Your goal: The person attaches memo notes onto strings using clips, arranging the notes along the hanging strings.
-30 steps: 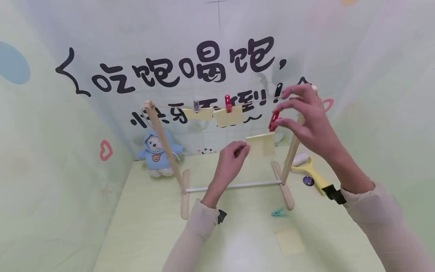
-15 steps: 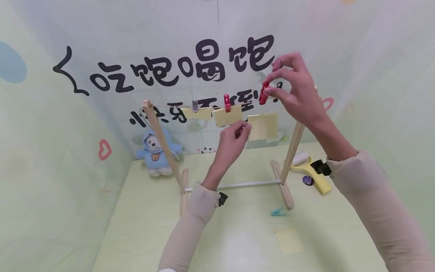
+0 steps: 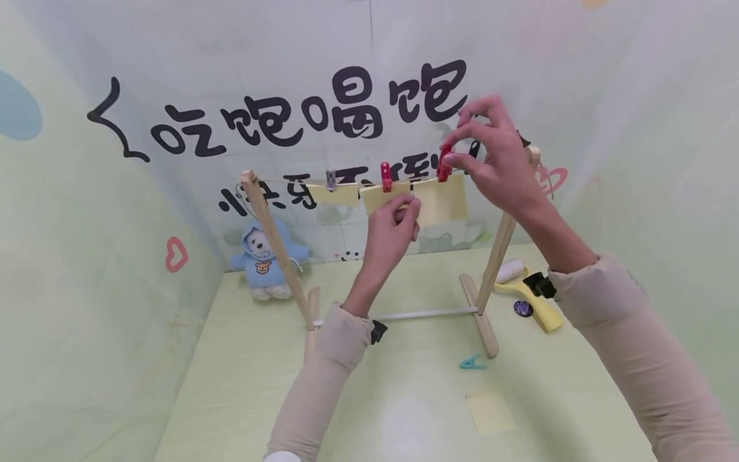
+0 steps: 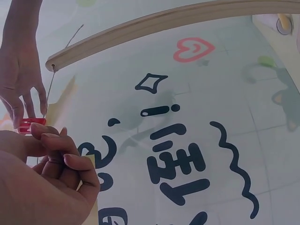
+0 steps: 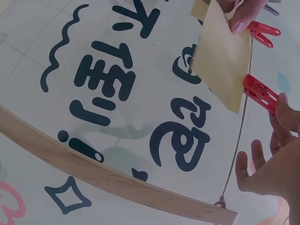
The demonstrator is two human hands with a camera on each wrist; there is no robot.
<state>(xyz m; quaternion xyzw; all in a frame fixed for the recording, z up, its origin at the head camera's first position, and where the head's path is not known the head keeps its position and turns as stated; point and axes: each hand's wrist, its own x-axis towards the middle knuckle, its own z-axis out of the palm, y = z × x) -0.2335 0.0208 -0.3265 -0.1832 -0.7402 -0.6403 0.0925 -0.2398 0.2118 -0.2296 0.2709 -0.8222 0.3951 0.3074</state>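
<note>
My left hand [image 3: 392, 231] pinches a pale yellow paper sheet [image 3: 443, 204] by its left edge and holds it up against the string [image 5: 240, 133]. My right hand [image 3: 499, 160] pinches a red clothespin [image 3: 444, 165] between thumb and fingers. In the right wrist view the clothespin's tip meets the paper's edge at the string; whether it bites on both cannot be told. Left of it, a second red clothespin [image 3: 386, 176] holds another yellow sheet [image 3: 372, 199], partly behind my left hand. A grey clothespin [image 3: 330, 179] holds a further sheet [image 3: 340, 195] beside that.
The string spans a wooden frame with a left post [image 3: 277, 247] and a right post [image 3: 498, 263], joined low by a white rod [image 3: 427, 314]. On the table lie a teal clothespin [image 3: 472, 363], a yellow sheet [image 3: 491, 412] and a yellow-handled roller [image 3: 543, 308]. A plush toy [image 3: 267, 263] sits back left.
My left hand has raised the paper from below the string up to it. My right hand has moved up and left, bringing the red clothespin down to the paper's top edge.
</note>
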